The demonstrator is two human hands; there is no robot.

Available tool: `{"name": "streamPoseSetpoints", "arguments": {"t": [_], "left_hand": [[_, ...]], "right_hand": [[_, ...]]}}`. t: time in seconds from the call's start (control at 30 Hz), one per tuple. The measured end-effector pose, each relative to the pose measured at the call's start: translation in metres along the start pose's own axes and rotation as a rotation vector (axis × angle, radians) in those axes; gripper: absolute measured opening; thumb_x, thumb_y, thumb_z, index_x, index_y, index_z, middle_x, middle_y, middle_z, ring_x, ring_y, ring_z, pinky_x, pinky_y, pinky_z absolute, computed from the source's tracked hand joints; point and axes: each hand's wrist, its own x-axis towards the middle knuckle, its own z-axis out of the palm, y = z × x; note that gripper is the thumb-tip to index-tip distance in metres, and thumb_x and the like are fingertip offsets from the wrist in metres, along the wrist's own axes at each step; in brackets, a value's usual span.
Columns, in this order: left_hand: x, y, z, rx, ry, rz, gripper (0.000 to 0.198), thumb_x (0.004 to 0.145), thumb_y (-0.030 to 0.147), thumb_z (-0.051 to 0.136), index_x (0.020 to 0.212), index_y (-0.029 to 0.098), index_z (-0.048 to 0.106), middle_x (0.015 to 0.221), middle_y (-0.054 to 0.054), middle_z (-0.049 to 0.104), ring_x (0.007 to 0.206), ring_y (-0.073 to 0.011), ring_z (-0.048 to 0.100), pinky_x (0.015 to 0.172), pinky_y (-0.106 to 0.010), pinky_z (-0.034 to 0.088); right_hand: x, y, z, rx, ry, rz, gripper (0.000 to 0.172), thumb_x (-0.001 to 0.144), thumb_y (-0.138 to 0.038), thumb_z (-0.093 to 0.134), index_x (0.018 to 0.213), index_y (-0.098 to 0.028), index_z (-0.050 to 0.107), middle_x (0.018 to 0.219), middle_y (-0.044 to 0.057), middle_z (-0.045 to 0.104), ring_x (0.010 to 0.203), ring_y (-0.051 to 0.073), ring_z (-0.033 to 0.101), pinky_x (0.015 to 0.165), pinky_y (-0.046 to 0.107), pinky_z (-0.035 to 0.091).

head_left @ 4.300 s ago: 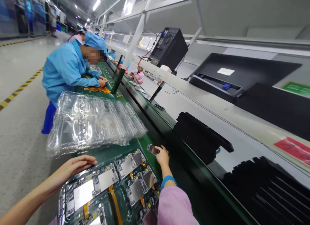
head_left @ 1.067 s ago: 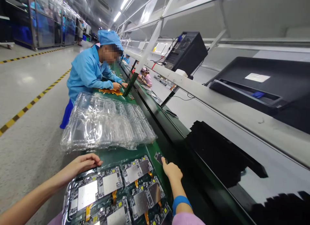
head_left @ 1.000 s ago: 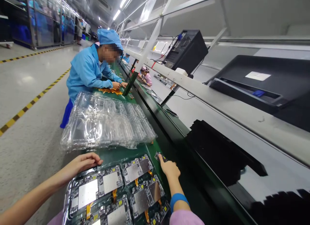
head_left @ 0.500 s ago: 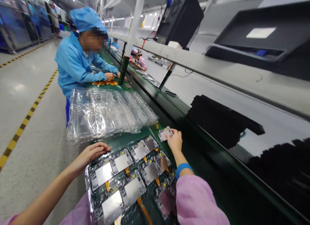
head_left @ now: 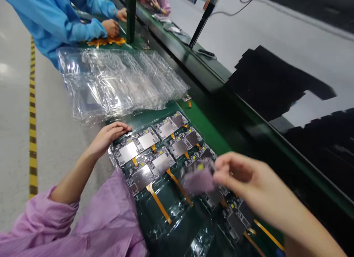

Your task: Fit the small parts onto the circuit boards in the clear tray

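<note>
My right hand hangs over the near right of a clear blister tray, its fingers pinching a motion-blurred small circuit board with a pinkish sheen. The tray lies on a green bench mat and holds several circuit boards with metal shields and orange flex cables. My left hand rests on the tray's far left edge, fingers together, holding nothing. A tiny part with an orange tail lies at the foot of the stacked trays.
A stack of clear plastic trays stands just beyond my tray. Further along the bench, a co-worker's blue sleeve and hands work over orange flex pieces. Black foam sheets lie right of the bench; a yellow-black floor stripe runs left.
My view has tilted down toward the tray. My right hand has come back from the far edge of the tray toward me, carrying the small board. My left hand stays on the tray.
</note>
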Motion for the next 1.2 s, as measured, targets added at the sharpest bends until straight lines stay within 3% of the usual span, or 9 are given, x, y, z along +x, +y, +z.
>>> {"name": "streamPoseSetpoints", "arguments": {"t": [0.07,0.13,0.23,0.37,0.73,0.83,0.97,1.07,1.2], "left_hand": [[0.000,0.001,-0.001,0.002,0.004,0.009,0.022,0.079,0.031,0.074,0.094,0.015,0.070,0.108,-0.011,0.075,0.115,-0.0242,0.066,0.113,-0.037,0.043],[-0.001,0.001,-0.001,0.006,0.005,0.012,0.020,0.079,0.030,0.073,0.093,0.015,0.070,0.108,-0.011,0.075,0.116,-0.0246,0.066,0.114,-0.038,0.042],[-0.001,0.002,-0.002,0.018,0.007,0.018,0.021,0.079,0.030,0.073,0.093,0.015,0.070,0.107,-0.011,0.074,0.117,-0.0256,0.065,0.115,-0.040,0.041],[-0.001,0.002,-0.002,0.057,0.007,0.027,0.024,0.078,0.031,0.073,0.095,0.014,0.070,0.109,-0.011,0.074,0.119,-0.0275,0.064,0.115,-0.042,0.042],[-0.002,0.001,-0.002,0.036,0.014,0.027,0.022,0.079,0.030,0.073,0.095,0.014,0.070,0.108,-0.011,0.074,0.119,-0.0269,0.064,0.115,-0.040,0.041],[-0.002,0.000,-0.003,0.028,0.010,0.023,0.023,0.079,0.030,0.074,0.095,0.015,0.070,0.109,-0.011,0.074,0.119,-0.0270,0.064,0.115,-0.039,0.042],[-0.002,-0.001,-0.001,0.025,0.017,-0.007,0.025,0.078,0.033,0.075,0.096,0.016,0.070,0.112,-0.011,0.074,0.120,-0.0279,0.063,0.114,-0.039,0.043],[-0.002,-0.001,0.001,0.015,0.006,-0.018,0.028,0.078,0.037,0.075,0.097,0.016,0.070,0.113,-0.011,0.073,0.123,-0.0292,0.061,0.113,-0.038,0.043],[-0.001,-0.004,0.002,0.001,0.000,-0.025,0.031,0.078,0.040,0.076,0.097,0.016,0.070,0.114,-0.012,0.073,0.122,-0.0286,0.062,0.110,-0.034,0.046]], "right_hand": [[-0.027,0.001,0.027,0.154,-0.274,0.138,0.025,0.082,-0.044,0.074,0.084,-0.021,0.065,0.072,0.001,0.060,0.065,0.017,0.054,0.058,0.025,0.041],[-0.039,0.015,0.057,0.235,-0.375,0.219,0.024,0.081,-0.041,0.075,0.086,-0.020,0.063,0.073,0.000,0.058,0.067,0.016,0.052,0.059,0.024,0.039],[-0.034,0.047,0.092,0.231,-0.270,0.242,0.018,0.080,-0.034,0.068,0.090,-0.019,0.062,0.069,-0.001,0.057,0.063,0.015,0.051,0.058,0.025,0.038],[-0.023,0.072,0.118,0.122,-0.099,0.200,0.013,0.081,-0.028,0.060,0.091,-0.021,0.063,0.067,-0.002,0.061,0.063,0.017,0.057,0.060,0.027,0.040],[-0.034,0.059,0.140,-0.396,0.093,-0.056,0.006,0.090,-0.031,0.062,0.094,-0.027,0.062,0.100,0.002,0.058,0.068,0.018,0.059,0.061,0.031,0.045],[-0.033,0.057,0.122,-0.381,0.140,-0.097,0.013,0.095,-0.040,0.058,0.094,-0.027,0.063,0.097,0.002,0.059,0.066,0.018,0.058,0.061,0.031,0.045],[-0.012,0.060,0.060,-0.365,0.277,-0.062,0.025,0.094,-0.050,0.058,0.089,-0.027,0.066,0.084,0.001,0.064,0.062,0.019,0.058,0.059,0.031,0.044],[0.032,0.073,0.004,-0.379,0.318,0.072,0.027,0.095,-0.047,0.055,0.087,-0.026,0.069,0.075,0.001,0.066,0.059,0.020,0.060,0.055,0.029,0.042],[0.116,0.096,-0.045,-0.549,0.343,0.268,0.022,0.097,-0.033,0.054,0.095,-0.021,0.071,0.088,0.003,0.071,0.064,0.019,0.067,0.061,0.028,0.046]]}}
